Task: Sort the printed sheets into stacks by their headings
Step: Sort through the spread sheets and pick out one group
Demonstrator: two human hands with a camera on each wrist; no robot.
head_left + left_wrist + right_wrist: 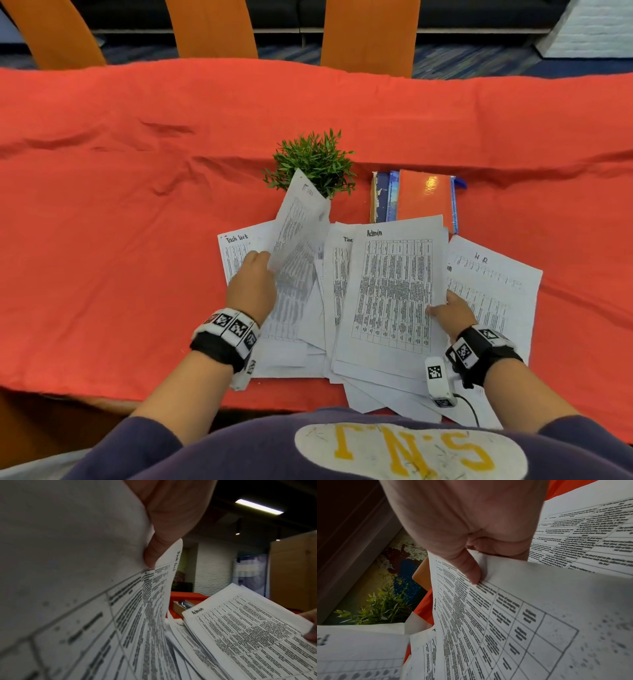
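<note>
Across the frame lies the red tablecloth (pixel 137 171); the printed sheets (pixel 308 342) spread at lower centre. Right of them, one reads "HR" (pixel 493 274). Your right hand (pixel 452 311) pinches the "Admin" sheet (pixel 394 291). Your left hand (pixel 253 284) grips a lifted sheet (pixel 301 219), its heading blurred. Far left reads "Task list" (pixel 236 246). Books (pixel 418 195) are partly covered.

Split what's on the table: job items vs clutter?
Job: lifted Task List sheet in left hand; Admin sheet in right hand; HR sheet; flat Task List sheet.
Clutter: green potted plant; orange notebook atop blue books.
</note>
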